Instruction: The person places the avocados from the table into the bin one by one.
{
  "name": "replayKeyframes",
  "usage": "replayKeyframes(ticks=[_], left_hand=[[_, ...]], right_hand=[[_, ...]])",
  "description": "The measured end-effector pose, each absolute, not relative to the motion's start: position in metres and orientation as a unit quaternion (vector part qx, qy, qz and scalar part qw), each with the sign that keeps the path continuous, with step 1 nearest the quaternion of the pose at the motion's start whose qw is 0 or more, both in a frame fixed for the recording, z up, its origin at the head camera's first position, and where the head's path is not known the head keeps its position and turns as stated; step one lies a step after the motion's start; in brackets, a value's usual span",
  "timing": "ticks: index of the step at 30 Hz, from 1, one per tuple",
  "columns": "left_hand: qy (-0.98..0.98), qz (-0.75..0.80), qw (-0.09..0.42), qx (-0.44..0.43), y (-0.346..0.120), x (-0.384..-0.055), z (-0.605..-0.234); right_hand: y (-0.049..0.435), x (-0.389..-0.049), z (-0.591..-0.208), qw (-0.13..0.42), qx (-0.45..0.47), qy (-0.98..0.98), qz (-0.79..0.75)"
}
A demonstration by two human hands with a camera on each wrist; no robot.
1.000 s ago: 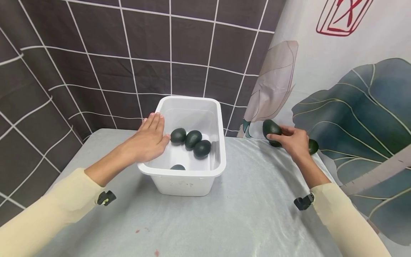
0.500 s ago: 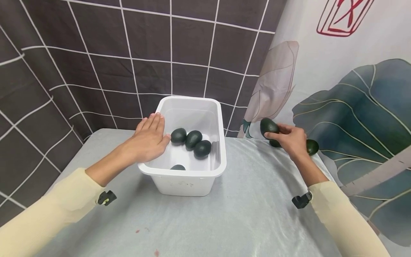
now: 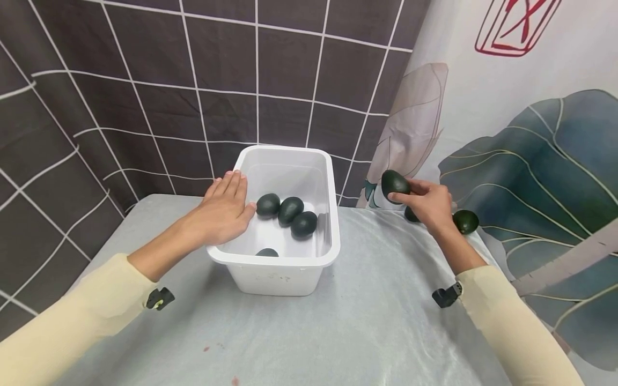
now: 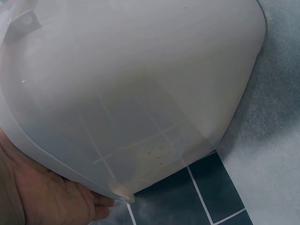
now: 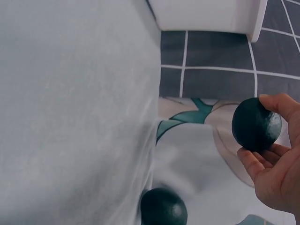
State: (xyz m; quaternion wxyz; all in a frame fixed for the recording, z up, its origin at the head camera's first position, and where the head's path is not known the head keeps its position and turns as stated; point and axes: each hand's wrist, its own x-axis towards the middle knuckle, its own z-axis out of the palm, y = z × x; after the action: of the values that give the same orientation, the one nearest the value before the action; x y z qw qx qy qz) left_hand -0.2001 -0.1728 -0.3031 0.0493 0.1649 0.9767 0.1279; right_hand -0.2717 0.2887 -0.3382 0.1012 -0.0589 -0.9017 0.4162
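Observation:
A dark green avocado [image 3: 395,185] is pinched between the thumb and fingers of my right hand [image 3: 429,203], raised off the table at its far right; the right wrist view shows the same avocado [image 5: 255,124] in the fingertips. My left hand [image 3: 222,214] lies with straight fingers along the left rim of a white plastic tub [image 3: 275,279]. Inside the tub are several avocados [image 3: 291,209], one of them partly hidden by the front wall. In the left wrist view the hand [image 4: 56,197] rests against the tub's rim, with the tub wall [image 4: 140,93] filling most of the picture.
Two more avocados lie at the table's right back edge: one avocado [image 3: 465,221] beyond my right wrist, another avocado [image 3: 411,214] partly behind the hand. A grey cloth [image 3: 367,321] covers the table. Dark gridded fabric [image 3: 289,64] hangs behind, with a printed curtain [image 3: 531,161] at right.
My right hand has lifted the avocado and moved it up and leftward, away from the two others, which now show more. The left hand and tub stay where they were.

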Motion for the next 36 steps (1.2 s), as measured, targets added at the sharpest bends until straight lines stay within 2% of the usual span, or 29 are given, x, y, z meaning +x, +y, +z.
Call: replayKeyframes(ticks=[36], left_hand=[[0.976,0.135,0.040,0.168,-0.173,-0.198,-0.303]], right_hand=[[0.229,-0.282,-0.324,0.096,0.011,-0.870,0.484]])
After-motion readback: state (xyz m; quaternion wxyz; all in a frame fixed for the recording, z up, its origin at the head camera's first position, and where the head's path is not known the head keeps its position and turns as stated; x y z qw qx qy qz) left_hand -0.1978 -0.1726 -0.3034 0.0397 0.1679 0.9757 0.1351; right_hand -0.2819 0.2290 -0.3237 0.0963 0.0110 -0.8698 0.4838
